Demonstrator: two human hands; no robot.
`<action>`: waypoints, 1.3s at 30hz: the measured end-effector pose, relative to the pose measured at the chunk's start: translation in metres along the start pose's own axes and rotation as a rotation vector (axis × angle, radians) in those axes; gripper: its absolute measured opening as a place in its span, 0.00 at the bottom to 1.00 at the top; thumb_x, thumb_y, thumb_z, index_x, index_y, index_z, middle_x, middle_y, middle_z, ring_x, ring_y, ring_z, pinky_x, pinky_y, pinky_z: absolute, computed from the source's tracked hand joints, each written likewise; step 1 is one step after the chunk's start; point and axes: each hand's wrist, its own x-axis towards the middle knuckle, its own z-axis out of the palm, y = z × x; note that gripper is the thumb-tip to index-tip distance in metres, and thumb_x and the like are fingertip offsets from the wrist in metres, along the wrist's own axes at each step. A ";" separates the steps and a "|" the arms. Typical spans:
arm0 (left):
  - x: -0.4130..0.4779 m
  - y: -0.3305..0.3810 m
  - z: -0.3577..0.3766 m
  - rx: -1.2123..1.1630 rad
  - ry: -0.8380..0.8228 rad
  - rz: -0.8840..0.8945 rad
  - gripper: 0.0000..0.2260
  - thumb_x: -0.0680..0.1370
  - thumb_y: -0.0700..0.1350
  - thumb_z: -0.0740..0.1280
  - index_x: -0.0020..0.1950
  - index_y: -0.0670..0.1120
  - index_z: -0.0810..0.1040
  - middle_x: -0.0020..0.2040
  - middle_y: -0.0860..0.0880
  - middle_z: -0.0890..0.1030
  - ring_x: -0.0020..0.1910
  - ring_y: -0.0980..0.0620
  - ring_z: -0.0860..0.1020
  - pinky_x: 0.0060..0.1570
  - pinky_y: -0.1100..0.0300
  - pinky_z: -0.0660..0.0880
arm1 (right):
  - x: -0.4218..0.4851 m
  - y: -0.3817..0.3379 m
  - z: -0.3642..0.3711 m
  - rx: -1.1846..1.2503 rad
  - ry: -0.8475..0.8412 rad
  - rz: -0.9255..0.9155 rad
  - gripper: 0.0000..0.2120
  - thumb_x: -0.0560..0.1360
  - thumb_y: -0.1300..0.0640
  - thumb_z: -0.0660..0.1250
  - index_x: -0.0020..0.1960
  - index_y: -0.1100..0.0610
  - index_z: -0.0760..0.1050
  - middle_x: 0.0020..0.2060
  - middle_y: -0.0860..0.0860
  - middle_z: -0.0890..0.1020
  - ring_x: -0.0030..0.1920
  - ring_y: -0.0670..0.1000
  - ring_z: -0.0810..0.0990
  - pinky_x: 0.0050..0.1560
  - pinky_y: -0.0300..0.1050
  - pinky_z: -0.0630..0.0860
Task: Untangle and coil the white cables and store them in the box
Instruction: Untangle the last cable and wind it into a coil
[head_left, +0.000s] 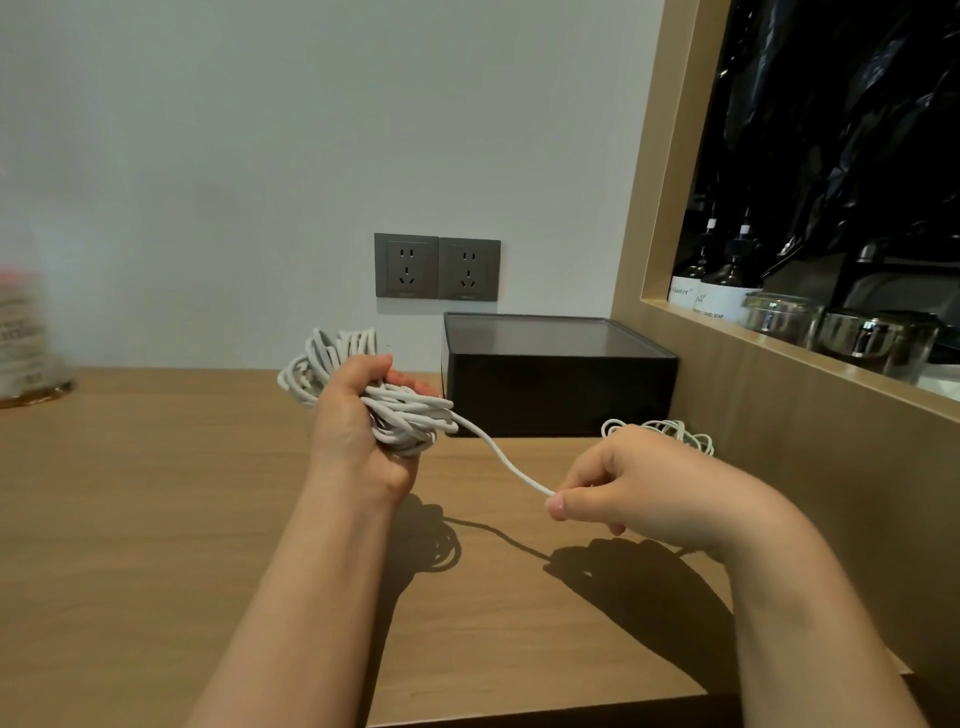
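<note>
so the whole thing turns on one line of cable: the free strand (498, 457) runs from the bundle of white cable (332, 364) down and to the right, sagging a little, to the right hand (639, 483). the left hand (358, 421) has its fingers curled tight round the middle of that bundle and holds it above the wooden table (156, 493), loops sticking out above the hand and below the fingers. the right hand pinches the strand's end between thumb and fingers, lower and nearer the person. the strand's long axis therefore slants left-high to right-low across the front of the black box (556, 384).

the box sits against the wall beyond both hands. the bundle is just beside its front left corner, so the left hand looks better placed to carry it there. its top seems covered by a flat grey lid, so the contents are hidden. a second tangle of white cable (670, 428) lies on the table behind the right hand, close to the box's front, not yet coiled.
</note>
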 end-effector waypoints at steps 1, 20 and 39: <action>0.003 0.000 -0.001 0.041 0.034 0.050 0.11 0.76 0.39 0.62 0.34 0.43 0.67 0.26 0.49 0.71 0.19 0.55 0.72 0.22 0.65 0.73 | -0.003 -0.002 -0.003 -0.001 -0.011 -0.023 0.07 0.73 0.46 0.68 0.41 0.47 0.82 0.35 0.50 0.80 0.35 0.45 0.75 0.37 0.39 0.73; -0.020 -0.042 0.013 0.757 -0.348 0.058 0.08 0.68 0.34 0.69 0.43 0.40 0.73 0.26 0.47 0.70 0.22 0.52 0.70 0.24 0.61 0.69 | -0.016 -0.025 -0.015 0.200 0.684 -0.380 0.08 0.68 0.43 0.66 0.37 0.46 0.79 0.30 0.43 0.79 0.38 0.41 0.76 0.32 0.34 0.72; -0.025 -0.045 0.018 0.473 -0.395 -0.357 0.12 0.60 0.46 0.73 0.39 0.42 0.77 0.24 0.48 0.70 0.20 0.55 0.70 0.21 0.64 0.72 | 0.007 -0.006 0.000 0.274 0.858 -0.064 0.23 0.70 0.43 0.70 0.28 0.59 0.67 0.22 0.51 0.67 0.28 0.49 0.66 0.35 0.48 0.72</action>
